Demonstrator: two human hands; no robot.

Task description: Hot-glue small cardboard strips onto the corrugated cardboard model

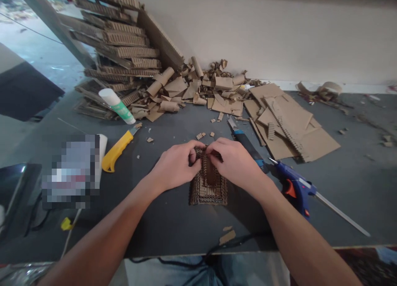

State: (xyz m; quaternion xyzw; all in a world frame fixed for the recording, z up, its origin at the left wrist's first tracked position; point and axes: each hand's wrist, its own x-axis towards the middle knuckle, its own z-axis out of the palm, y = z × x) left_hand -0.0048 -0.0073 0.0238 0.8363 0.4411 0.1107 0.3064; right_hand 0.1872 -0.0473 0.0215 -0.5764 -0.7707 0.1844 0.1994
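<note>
A small rectangular piece built from layered corrugated cardboard (211, 191) lies on the dark table in front of me, with a narrower raised frame on top. My left hand (176, 164) is at its upper left, thumb and fingers curled in on its far end. From the right, my right hand (234, 160) meets it there, its fingertips pinched together at the same far end. Both hands' fingertips nearly touch each other. Whatever is between the fingertips is too small to make out. A few tiny cardboard bits (201, 135) lie just beyond the hands.
A blue glue gun (296, 187) lies right, beside a dark-handled cutter (248, 147) and flat cardboard sheets (319, 141). Left are a yellow cutter (118, 151) and a white-green tube (116, 105). Cardboard scraps (192, 87) and stacked cardboard (130, 52) stand behind. A cable (214, 250) crosses the near edge.
</note>
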